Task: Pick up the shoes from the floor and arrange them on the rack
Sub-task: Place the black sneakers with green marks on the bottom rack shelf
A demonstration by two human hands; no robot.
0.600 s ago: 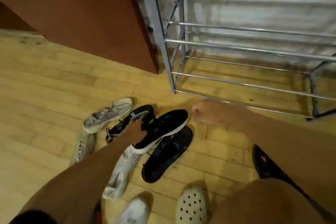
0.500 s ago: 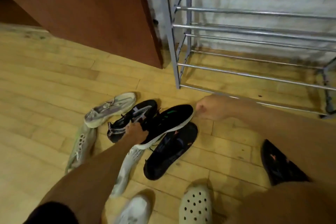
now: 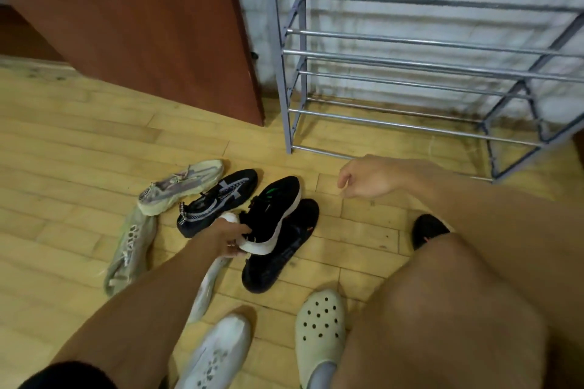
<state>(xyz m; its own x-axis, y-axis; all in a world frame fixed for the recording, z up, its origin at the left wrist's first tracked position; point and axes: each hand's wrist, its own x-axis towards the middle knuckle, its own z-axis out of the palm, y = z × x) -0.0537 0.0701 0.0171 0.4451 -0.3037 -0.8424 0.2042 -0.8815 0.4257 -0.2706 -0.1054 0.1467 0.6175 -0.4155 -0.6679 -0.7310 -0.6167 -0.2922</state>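
My left hand (image 3: pixel 229 238) grips the heel of a black sneaker with a white sole and green mark (image 3: pixel 278 208), which lies tilted over a dark navy shoe (image 3: pixel 281 249). A black sneaker with grey stripes (image 3: pixel 218 200) lies just left of it. Two pale grey-green sneakers (image 3: pixel 181 186) (image 3: pixel 131 243) lie further left. My right hand (image 3: pixel 368 180) hovers loosely curled and holding nothing, to the right of the black shoes, near the front foot of the grey metal rack (image 3: pixel 392 54), whose bars carry nothing.
A red-brown wooden cabinet (image 3: pixel 151 25) stands left of the rack. A white sneaker (image 3: pixel 218 354) and a cream perforated clog (image 3: pixel 320 322) sit near the bottom edge. Another black shoe (image 3: pixel 428 229) peeks out beside my right leg. The floor is yellow wood planks.
My left hand shifted from the middle of the black pile onto the white-soled sneaker's heel. My right hand opened slightly from a fist. The view tilted up a little.
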